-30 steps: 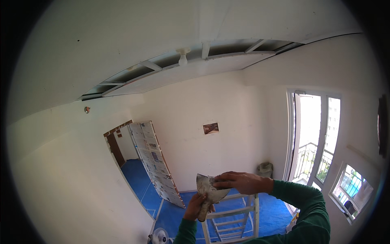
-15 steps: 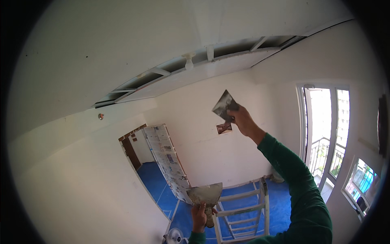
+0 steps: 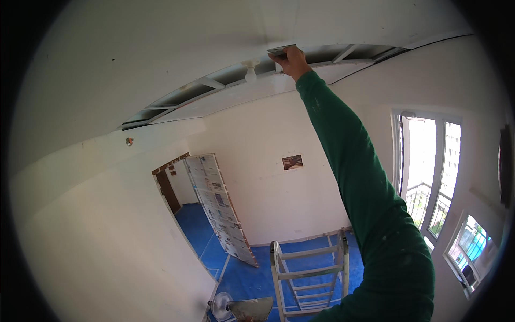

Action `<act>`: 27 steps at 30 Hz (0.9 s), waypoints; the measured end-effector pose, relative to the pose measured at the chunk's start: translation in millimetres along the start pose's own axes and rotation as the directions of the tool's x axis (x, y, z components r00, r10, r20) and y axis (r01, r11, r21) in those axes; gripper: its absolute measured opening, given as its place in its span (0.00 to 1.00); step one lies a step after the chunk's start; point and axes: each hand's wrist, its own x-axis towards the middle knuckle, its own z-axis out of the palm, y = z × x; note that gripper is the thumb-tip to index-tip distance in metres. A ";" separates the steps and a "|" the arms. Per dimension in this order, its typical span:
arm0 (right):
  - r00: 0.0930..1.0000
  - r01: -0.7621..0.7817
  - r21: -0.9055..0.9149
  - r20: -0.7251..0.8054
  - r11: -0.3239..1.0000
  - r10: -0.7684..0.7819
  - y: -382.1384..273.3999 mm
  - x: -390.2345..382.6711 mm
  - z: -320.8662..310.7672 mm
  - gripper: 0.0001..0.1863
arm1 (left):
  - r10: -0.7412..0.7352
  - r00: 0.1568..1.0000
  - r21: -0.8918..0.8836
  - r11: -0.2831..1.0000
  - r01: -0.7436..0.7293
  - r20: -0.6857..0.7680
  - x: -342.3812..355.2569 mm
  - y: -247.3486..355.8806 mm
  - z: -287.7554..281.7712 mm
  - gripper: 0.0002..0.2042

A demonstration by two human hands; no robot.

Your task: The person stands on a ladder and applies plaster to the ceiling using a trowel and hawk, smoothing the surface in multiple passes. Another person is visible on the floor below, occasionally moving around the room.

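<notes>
While the left hand is sitting almost out of frame at the bottom edge, so there's no telling how its fingers are set, the putty hawk [image 3: 252, 308] it seems to be carrying is poking up with a grey blob of filler on it, way below the raised arm. Just right of that and further down the room, a metal stepladder [image 3: 311, 271] is standing on the blue floor covering [image 3: 257, 276], with a paper-covered door [image 3: 220, 206] leaning off to the left.

Up top, the right hand [image 3: 292, 58] is stretching at full reach in a green sleeve, fingers wrapped tight around a putty knife [image 3: 280, 51], and the blade is pressing flat against the ceiling edge [image 3: 225, 32] right beside the recessed slot. A small lamp fitting [image 3: 250, 68] is hanging just left of the knuckles.

What could go wrong, I reckon: with the arm that overextended, the blade could be skidding into the recess or gouging the fresh surface, and filler could be dropping off. Leaning could also upset balance.
</notes>
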 end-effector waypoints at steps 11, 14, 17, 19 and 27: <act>0.988 0.128 -0.115 0.099 0.985 -0.117 -10.4 5.0 23.4 0.17 | -0.053 0.988 0.114 0.993 0.037 0.147 -7.7 -9.3 9.4 0.21; 1.000 0.007 0.031 0.020 1.000 -0.008 -22.1 6.5 28.5 0.17 | -0.057 0.978 0.140 0.990 0.029 0.200 -6.8 -9.9 16.5 0.21; 0.848 0.433 -0.317 0.461 0.844 -0.261 -34.3 -3.5 35.0 0.18 | -0.065 0.966 0.166 0.986 0.024 0.249 -5.3 -10.3 22.8 0.21; 0.831 0.441 -0.307 0.495 0.843 -0.254 -47.0 -19.0 46.1 0.17 | -0.070 0.956 0.185 0.983 0.017 0.284 -4.1 -10.8 26.7 0.22; 0.958 0.211 -0.133 0.224 0.968 -0.178 -133.0 -149.4 167.9 0.16 | -0.110 0.903 0.265 0.964 -0.004 0.415 -3.1 -15.7 41.4 0.24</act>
